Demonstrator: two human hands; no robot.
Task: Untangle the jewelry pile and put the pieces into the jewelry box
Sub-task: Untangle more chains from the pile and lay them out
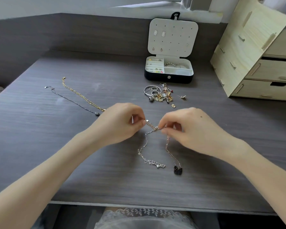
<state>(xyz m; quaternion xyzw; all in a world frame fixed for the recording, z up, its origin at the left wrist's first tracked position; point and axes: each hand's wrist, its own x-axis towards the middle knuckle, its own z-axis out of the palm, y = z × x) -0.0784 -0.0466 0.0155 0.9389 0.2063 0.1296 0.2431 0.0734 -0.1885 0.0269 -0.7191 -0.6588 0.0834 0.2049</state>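
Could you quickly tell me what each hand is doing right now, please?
The left hand pinches the tangled chains at one end.
The right hand pinches the same chains at the knot.

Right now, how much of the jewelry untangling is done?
Partway. The gold chain and dark chain lie separated on the table, not boxed. The left hand and right hand pinch the knot joining the silver chain and swan necklace. The small pile before the jewelry box is left to sort.
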